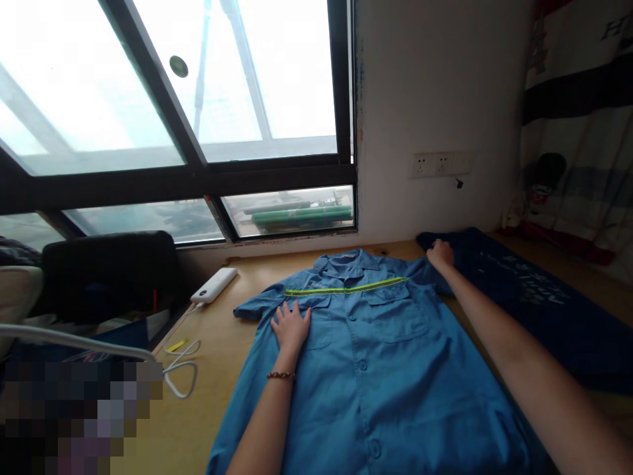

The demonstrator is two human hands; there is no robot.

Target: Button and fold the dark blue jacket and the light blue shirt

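A blue short-sleeved work shirt [376, 369] lies face up on a wooden table [217, 369], buttoned, with a yellow-green stripe across the chest and its collar toward the window. My left hand [291, 326] rests flat on the shirt's left chest, fingers stretched out. A braided band is on that wrist. My right hand [440, 253] reaches to the far right shoulder of the shirt, its fingers curled on the cloth at the sleeve.
A dark navy garment [544, 297] with pale print lies to the right of the shirt. A white power bank [214, 285] with a white cable [180, 369] sits at the left. A black bag [109, 274] stands beyond it. Wall sockets [440, 163] are above the table.
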